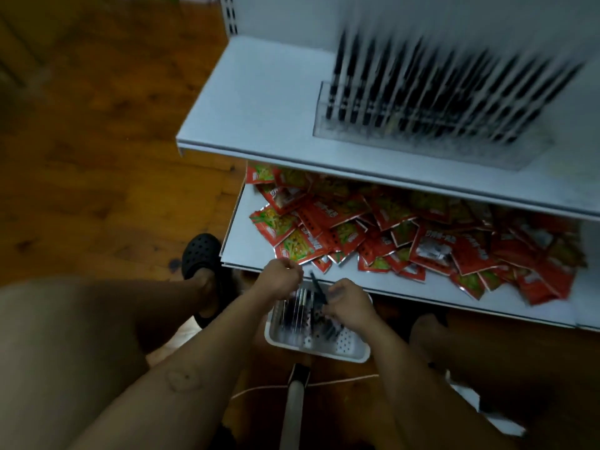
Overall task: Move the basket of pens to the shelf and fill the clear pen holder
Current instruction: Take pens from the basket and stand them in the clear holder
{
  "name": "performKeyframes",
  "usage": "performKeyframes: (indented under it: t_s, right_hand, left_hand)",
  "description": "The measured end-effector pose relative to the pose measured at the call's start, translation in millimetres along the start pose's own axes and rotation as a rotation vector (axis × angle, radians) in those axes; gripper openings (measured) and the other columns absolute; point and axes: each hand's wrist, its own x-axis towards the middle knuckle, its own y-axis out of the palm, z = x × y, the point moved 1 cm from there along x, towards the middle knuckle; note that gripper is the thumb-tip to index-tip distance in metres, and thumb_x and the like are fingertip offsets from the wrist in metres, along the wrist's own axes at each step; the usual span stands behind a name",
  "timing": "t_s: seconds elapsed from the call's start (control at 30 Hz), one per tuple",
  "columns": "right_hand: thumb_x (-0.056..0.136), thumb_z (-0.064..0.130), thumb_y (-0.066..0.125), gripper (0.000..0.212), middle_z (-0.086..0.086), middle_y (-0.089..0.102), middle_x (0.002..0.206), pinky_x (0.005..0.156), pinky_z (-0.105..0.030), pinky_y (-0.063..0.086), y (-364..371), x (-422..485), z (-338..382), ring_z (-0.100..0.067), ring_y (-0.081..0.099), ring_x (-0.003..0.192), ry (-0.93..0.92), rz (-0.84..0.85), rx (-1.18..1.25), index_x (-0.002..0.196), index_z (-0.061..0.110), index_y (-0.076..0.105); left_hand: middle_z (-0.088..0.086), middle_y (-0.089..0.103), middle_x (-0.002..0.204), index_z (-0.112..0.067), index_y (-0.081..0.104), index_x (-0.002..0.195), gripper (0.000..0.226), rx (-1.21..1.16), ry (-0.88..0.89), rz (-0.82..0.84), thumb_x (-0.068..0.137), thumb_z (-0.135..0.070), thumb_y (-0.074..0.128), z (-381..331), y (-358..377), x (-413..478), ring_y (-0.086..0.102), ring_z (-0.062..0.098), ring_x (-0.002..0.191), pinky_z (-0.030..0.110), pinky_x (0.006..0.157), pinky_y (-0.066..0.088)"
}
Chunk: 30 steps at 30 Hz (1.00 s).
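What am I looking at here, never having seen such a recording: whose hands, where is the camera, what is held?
There is no machine: a person works with bare hands, and the single picture comes from a camera on their head, looking down. The right hand holds a black pen above a white basket of pens that sits low, in front of the lower shelf. The left hand is curled beside it; whether it holds anything is too blurred to tell. Red snack packets are heaped on the lower shelf. On the upper shelf stands the clear pen holder, already holding rows of dark pens, smeared by motion blur.
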Motion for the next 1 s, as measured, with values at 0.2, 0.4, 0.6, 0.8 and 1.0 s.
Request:
performKeyframes:
  t_s: [0.2,0.4,0.6,0.8,1.0]
  right_hand:
    - [0.08,0.007,0.073,0.003,-0.006,0.07,0.079,0.069,-0.035,0.057,-53.7,-51.5,54.6,-0.022,0.066,0.075,-0.229,-0.164,-0.028,0.078,0.008,0.073]
    - [0.085,0.006,0.065,0.013,0.008,0.06,0.083,0.056,-0.01,0.042,-119.6,-96.3,104.6,-0.01,0.06,0.072,-0.378,-0.348,-0.213,0.084,0.016,0.072]
    - [0.083,0.011,0.071,0.041,0.003,0.067,0.087,0.073,-0.025,0.05,-168.0,-127.8,141.0,-0.013,0.064,0.078,-0.507,-0.373,-0.182,0.12,0.024,0.058]
    - [0.087,0.022,0.07,0.023,0.003,0.064,0.075,0.068,-0.028,0.054,-206.1,-136.6,173.1,-0.011,0.062,0.067,-0.66,-0.7,0.148,0.105,0.026,0.056]
    - [0.09,0.024,0.065,0.021,-0.001,0.065,0.079,0.067,-0.017,0.05,-255.9,-116.7,194.4,-0.004,0.061,0.068,-0.858,-1.045,0.116,0.11,0.026,0.06]
  left_hand:
    - [0.008,0.06,0.083,-0.017,0.057,0.081,0.013,0.214,0.27,0.027,0.093,-0.015,0.052,-62.1,-21.3,-45.8,0.057,0.023,0.079,0.026,0.06,0.043]
    - [0.002,0.065,0.083,-0.018,0.063,0.089,0.006,0.232,0.489,-0.023,0.092,-0.022,0.059,-119.8,-35.1,-83.0,0.06,0.017,0.075,0.025,0.061,0.048]
    - [-0.001,0.066,0.09,-0.022,0.064,0.098,0.015,0.296,0.647,-0.133,0.092,-0.034,0.058,-175.0,-42.5,-107.7,0.06,0.015,0.075,0.027,0.063,0.045]
    - [0.001,0.06,0.105,-0.017,0.056,0.116,0.029,0.331,0.687,-0.457,0.094,-0.036,0.056,-195.1,-53.5,-80.5,0.055,0.015,0.084,0.028,0.07,0.043]
    - [0.009,0.055,0.125,-0.012,0.048,0.128,0.042,0.21,0.618,-0.539,0.093,-0.033,0.059,-215.8,-61.5,-46.7,0.049,0.017,0.094,0.032,0.08,0.041]
